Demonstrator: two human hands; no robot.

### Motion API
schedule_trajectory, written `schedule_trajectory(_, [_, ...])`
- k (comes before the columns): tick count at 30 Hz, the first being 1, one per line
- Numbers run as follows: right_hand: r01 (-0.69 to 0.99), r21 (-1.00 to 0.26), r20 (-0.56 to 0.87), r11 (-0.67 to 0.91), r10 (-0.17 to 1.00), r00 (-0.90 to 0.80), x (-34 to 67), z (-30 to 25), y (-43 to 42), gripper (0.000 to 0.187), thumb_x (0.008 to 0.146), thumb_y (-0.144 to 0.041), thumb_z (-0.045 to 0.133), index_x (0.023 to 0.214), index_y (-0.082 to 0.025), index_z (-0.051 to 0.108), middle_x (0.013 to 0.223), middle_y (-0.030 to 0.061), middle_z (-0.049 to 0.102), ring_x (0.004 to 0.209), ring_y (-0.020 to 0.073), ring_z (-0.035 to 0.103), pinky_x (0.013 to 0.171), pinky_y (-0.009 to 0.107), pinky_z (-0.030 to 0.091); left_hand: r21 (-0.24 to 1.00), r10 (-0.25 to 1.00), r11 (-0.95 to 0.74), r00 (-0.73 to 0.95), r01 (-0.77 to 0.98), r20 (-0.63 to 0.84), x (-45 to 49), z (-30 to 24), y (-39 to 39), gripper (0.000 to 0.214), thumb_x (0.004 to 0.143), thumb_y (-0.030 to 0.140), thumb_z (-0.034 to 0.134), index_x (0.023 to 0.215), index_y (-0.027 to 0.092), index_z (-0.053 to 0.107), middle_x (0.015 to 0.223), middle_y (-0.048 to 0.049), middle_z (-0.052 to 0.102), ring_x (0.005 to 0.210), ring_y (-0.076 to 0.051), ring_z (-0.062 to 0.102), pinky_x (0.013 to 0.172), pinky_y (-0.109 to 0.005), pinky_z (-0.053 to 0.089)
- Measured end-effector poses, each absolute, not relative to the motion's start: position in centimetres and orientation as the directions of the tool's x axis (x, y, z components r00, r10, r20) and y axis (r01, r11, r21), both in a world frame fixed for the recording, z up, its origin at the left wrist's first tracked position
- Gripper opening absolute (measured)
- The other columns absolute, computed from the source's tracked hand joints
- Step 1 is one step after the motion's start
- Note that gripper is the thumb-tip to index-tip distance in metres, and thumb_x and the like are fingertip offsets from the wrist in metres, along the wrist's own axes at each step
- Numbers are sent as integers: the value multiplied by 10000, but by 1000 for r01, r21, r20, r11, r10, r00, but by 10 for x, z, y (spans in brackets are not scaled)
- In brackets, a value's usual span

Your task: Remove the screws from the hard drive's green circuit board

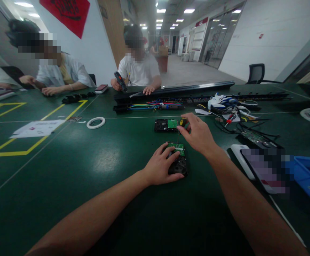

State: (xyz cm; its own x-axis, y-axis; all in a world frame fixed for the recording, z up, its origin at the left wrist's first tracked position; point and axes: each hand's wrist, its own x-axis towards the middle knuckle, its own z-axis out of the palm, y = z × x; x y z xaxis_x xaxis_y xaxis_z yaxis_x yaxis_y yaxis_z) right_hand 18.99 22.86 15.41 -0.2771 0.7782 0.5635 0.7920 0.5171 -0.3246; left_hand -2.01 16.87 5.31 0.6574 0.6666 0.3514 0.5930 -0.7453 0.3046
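Observation:
A black hard drive with a green circuit board (180, 150) lies on the green table in front of me. My left hand (163, 164) grips it from the left, fingers across its top and thumb along its near edge. My right hand (196, 134) pinches a small screwdriver (183, 122) by its yellow and black handle. The thin shaft points down toward the far end of the drive's board; whether its tip sits in a screw is too small to tell. Just beyond lies a second hard drive (163, 125), also with a green board.
Long black housings (197, 88) and coloured wires (146, 106) lie across the back. Gloves (220, 102), a red screwdriver (230, 120) and cables are at right, with a phone (261, 170) and blue bin (309, 177) nearer. A white ring (96, 123) lies left. A co-worker opposite holds a power screwdriver (120, 81).

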Motion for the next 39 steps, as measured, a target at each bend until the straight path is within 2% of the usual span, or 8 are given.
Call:
schedule_trajectory(6, [796, -326, 572, 510, 777, -263, 190, 155, 230, 305, 956, -277, 562, 1254, -216, 564, 1143, 134, 722, 843, 258, 683, 858, 446, 535, 316, 669, -743, 654, 590, 352, -20, 54, 168, 926, 871, 822, 633, 1573, 238, 477, 1553, -153, 498, 1553, -463, 286, 1261, -682, 325])
schedule_trajectory(13, [813, -270, 563, 516, 770, -301, 190, 158, 227, 272, 997, -336, 551, 1244, -238, 608, 1151, 120, 692, 926, 273, 669, 880, 451, 533, 309, 672, -741, 654, 596, 349, -20, 52, 169, 932, 868, 825, 634, 1568, 229, 485, 1549, -157, 499, 1553, -465, 289, 1268, -679, 315])
schedule_trajectory(19, [802, -289, 593, 523, 755, -279, 191, 156, 229, 359, 961, -247, 541, 1311, -185, 593, 1254, 160, 690, 960, 280, 690, 941, 479, 546, 302, 669, -743, 659, 597, 344, -20, 53, 168, 941, 876, 824, 624, 1575, 213, 476, 1558, -162, 490, 1558, -464, 277, 1273, -666, 313])
schedule_trajectory(26, [820, -292, 569, 492, 779, -265, 189, 156, 228, 337, 990, -321, 548, 1308, -229, 610, 1279, 154, 674, 1158, 347, 669, 944, 519, 558, 304, 669, -743, 656, 596, 349, -20, 53, 168, 930, 874, 824, 625, 1564, 217, 488, 1556, -159, 492, 1559, -464, 276, 1272, -662, 316])
schedule_trajectory(32, [812, -299, 584, 501, 769, -260, 189, 152, 230, 408, 957, -267, 534, 1354, -183, 573, 1312, 185, 677, 1025, 321, 700, 954, 536, 553, 326, 673, -740, 648, 589, 356, -20, 52, 169, 921, 864, 817, 644, 1566, 244, 481, 1555, -158, 498, 1555, -470, 286, 1251, -687, 333])
schedule_trajectory(35, [820, -319, 571, 476, 787, -235, 189, 152, 230, 436, 955, -266, 537, 1383, -185, 549, 1277, 181, 694, 919, 293, 703, 900, 512, 558, 314, 672, -741, 652, 594, 352, -20, 52, 169, 925, 868, 826, 631, 1569, 241, 481, 1558, -155, 494, 1557, -467, 282, 1260, -680, 325])
schedule_trajectory(39, [825, -311, 558, 471, 793, -243, 189, 156, 228, 338, 983, -334, 552, 1298, -215, 580, 1201, 153, 705, 862, 269, 693, 851, 473, 551, 297, 669, -744, 657, 599, 348, -20, 52, 169, 934, 878, 834, 608, 1570, 219, 482, 1556, -159, 491, 1560, -465, 275, 1273, -667, 312])
